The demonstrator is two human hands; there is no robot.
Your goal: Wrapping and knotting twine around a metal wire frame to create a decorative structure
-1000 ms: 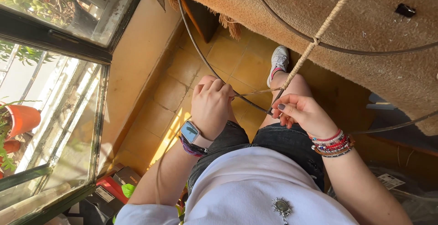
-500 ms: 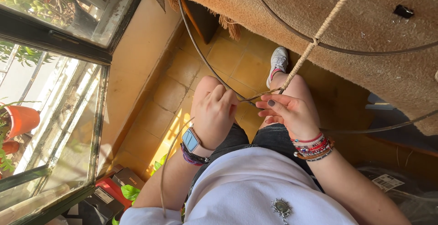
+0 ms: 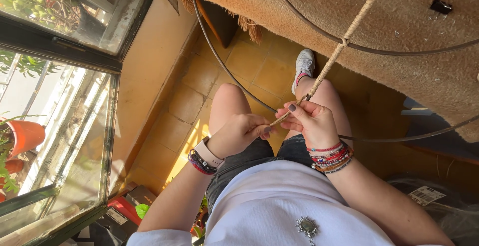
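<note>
Yellow-brown tiled floor [image 3: 249, 71] down below, sunlit, with a tall window [image 3: 55, 101] running along one side and a coarse tan rug [image 3: 309, 16] spread past the knees. Beyond the glass, an orange flowerpot [image 3: 27, 135] with green leaves spilling out of it. Down by the window's foot, a red box [image 3: 124, 210] sits among darker packages; what is in it cannot be made out.

Now to the hands. Left hand [image 3: 234, 135] is curled, fingertips pinched narrow on the loose end of a tan cord [image 3: 344, 36]. Right hand [image 3: 312, 121] sits just beside it, almost touching, fingers [image 3: 294, 110] folded close over the same cord where it meets a thin dark wire hoop [image 3: 219, 61]. The nails are painted dark.

The cord itself: pale, twisted, wound in tight turns round a straight spoke that climbs away from the fingers, up past a knot where it crosses a second wire ring [image 3: 359, 47]. Behind the fingers, the hoop sweeps out over the knees and the white shoe [image 3: 303, 65].

Smartwatch [image 3: 208, 154] and dark bands on the left wrist, a stack of beaded bracelets [image 3: 332, 156] on the right.
</note>
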